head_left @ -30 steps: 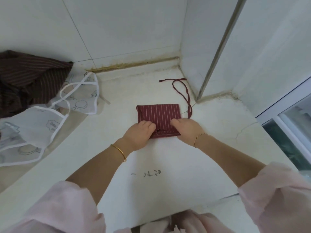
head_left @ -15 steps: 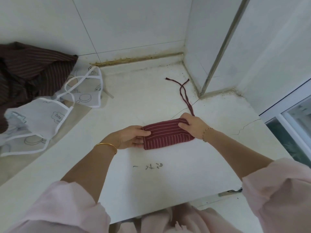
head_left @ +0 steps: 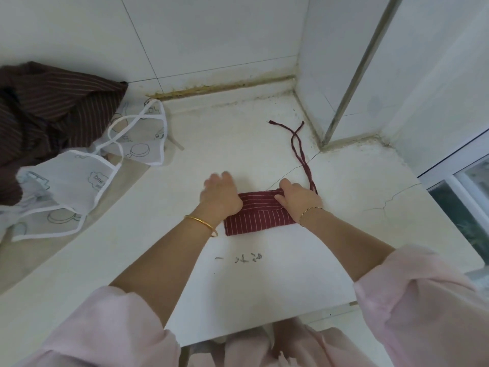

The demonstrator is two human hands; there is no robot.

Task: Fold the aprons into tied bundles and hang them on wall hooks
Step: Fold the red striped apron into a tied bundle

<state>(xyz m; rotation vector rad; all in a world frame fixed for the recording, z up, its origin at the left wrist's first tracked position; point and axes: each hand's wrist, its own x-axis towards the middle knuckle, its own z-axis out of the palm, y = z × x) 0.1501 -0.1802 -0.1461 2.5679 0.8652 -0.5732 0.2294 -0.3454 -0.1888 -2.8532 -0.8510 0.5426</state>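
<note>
A dark red, white-striped apron (head_left: 258, 215) lies folded into a narrow flat bundle on the white counter (head_left: 238, 287). Its two red ties (head_left: 297, 144) trail from the bundle's right end toward the back corner and cross near their tips. My left hand (head_left: 221, 197) is blurred, with its fingers stretched out; its palm lies over the bundle's left end. My right hand (head_left: 299, 200) holds the right end, fingers curled over the top fold where the ties come out.
A translucent white apron (head_left: 79, 181) with white trim lies crumpled at the left, partly over a dark brown striped apron (head_left: 45, 112). Tiled walls close the back, a pillar corner (head_left: 322, 144) juts in at the right, and a window frame (head_left: 455, 176) stands beyond it.
The square fold was doubled into a narrow strip. My left hand has let go of the left end and now lies flat over it, fingers extended forward. My right hand stays on the right end.
</note>
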